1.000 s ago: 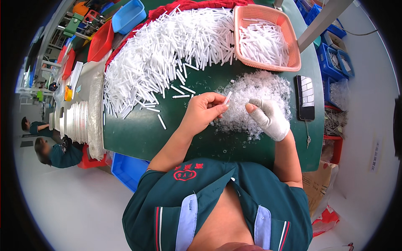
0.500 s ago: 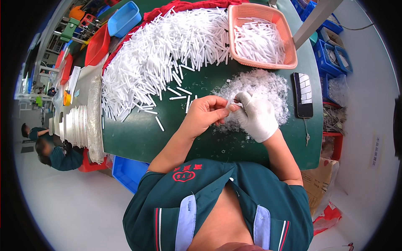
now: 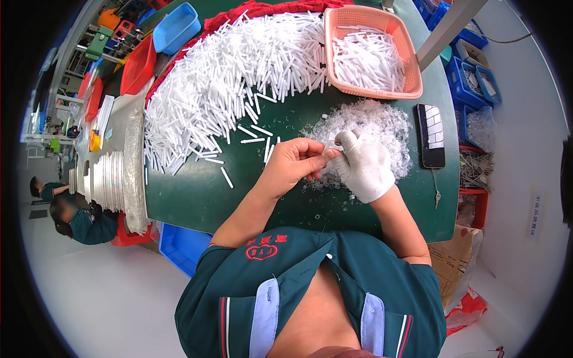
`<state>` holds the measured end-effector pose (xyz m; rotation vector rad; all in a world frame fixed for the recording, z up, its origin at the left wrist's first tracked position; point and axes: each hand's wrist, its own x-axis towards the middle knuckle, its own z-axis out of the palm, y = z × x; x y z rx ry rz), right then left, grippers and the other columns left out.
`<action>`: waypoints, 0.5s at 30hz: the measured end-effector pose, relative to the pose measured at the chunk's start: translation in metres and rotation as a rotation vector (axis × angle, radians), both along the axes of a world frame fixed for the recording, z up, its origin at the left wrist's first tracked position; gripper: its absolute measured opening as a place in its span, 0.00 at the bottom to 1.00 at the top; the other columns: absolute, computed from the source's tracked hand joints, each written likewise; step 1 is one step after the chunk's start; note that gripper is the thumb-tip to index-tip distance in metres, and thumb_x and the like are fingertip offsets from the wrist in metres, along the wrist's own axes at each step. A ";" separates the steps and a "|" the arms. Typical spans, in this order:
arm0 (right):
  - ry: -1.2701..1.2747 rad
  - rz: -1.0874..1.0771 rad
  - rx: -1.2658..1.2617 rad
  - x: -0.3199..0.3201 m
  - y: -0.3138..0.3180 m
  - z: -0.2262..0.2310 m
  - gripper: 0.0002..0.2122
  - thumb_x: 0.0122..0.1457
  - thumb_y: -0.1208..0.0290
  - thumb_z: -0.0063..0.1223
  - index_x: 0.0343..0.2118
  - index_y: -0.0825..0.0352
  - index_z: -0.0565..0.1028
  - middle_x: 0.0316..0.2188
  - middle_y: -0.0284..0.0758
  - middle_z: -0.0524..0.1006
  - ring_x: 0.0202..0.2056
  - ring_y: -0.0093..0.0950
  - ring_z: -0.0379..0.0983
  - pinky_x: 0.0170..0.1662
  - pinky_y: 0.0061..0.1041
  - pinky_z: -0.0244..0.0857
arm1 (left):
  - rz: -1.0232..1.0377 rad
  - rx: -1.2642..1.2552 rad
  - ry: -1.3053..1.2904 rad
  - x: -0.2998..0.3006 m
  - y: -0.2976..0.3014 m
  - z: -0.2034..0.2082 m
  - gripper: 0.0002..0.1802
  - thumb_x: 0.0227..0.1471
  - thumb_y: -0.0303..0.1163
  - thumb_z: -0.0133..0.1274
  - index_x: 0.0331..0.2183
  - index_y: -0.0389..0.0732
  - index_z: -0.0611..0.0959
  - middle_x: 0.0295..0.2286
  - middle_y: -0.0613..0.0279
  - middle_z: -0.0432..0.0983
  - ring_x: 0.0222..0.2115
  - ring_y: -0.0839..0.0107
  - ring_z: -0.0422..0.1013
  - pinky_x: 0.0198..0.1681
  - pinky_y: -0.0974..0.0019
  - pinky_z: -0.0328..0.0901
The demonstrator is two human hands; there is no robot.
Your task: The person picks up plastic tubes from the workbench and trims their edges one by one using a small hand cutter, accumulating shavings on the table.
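My bare left hand (image 3: 292,166) pinches a small white plastic tube (image 3: 329,147) between thumb and fingertips. My right hand (image 3: 369,168), in a white glove with bare fingertips, is closed right against the tube; a small dark edge shows by its thumb, too small to name. Both hands meet over a heap of clear, curly plastic scraps (image 3: 388,125) on the green tabletop (image 3: 298,206). Ahead and to the left lies a broad pile of white plastic tubes (image 3: 239,65), with several loose ones at its near edge.
A pink plastic basket (image 3: 416,83) of white tubes stands at the far right. To the right lie a phone (image 3: 432,152) and a key (image 3: 437,198). Blue bins (image 3: 465,83), a red tray (image 3: 138,67) and a blue tray (image 3: 177,27) flank the table. Two people (image 3: 89,224) are at the far left.
Both hands stay almost in place, still together at the tube. The whole view has shifted very slightly.
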<state>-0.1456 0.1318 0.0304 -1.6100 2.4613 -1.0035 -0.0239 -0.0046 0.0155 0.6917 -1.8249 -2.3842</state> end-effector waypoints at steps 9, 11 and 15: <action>-0.020 -0.013 0.048 0.001 0.000 -0.001 0.13 0.55 0.61 0.53 0.28 0.67 0.71 0.26 0.44 0.71 0.28 0.45 0.70 0.30 0.41 0.64 | 0.000 0.013 0.001 -0.001 0.000 0.002 0.10 0.49 0.30 0.60 0.33 0.34 0.82 0.22 0.70 0.74 0.20 0.83 0.68 0.23 0.78 0.63; -0.009 -0.006 0.038 0.001 0.000 -0.001 0.13 0.55 0.61 0.53 0.28 0.67 0.70 0.27 0.45 0.71 0.29 0.45 0.70 0.30 0.42 0.64 | -0.001 0.021 0.010 -0.001 0.000 0.001 0.10 0.49 0.30 0.60 0.33 0.34 0.82 0.22 0.69 0.74 0.20 0.83 0.68 0.23 0.78 0.63; 0.010 -0.009 0.054 -0.001 0.000 -0.001 0.12 0.54 0.62 0.53 0.26 0.67 0.70 0.24 0.45 0.71 0.27 0.45 0.71 0.29 0.42 0.64 | -0.016 0.027 0.003 0.000 0.000 -0.001 0.08 0.49 0.28 0.59 0.33 0.35 0.83 0.22 0.70 0.74 0.20 0.84 0.68 0.24 0.79 0.63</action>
